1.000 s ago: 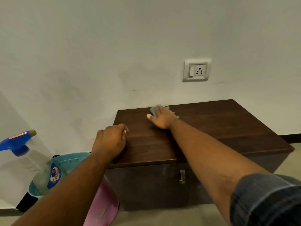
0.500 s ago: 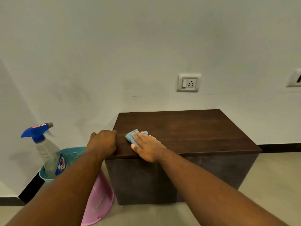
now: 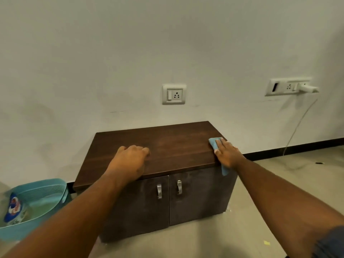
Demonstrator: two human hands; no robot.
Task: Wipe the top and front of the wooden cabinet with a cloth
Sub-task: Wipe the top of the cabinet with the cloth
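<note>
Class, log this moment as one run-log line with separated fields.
stage: wiping top | right hand: flat on cloth at cabinet right edge | left hand: resting on top | doors: shut

Pale wall (image 3: 130, 53) with 2 socket plates (image 3: 174, 94), dark skirting (image 3: 290, 150), beige floor (image 3: 260, 211).
</note>
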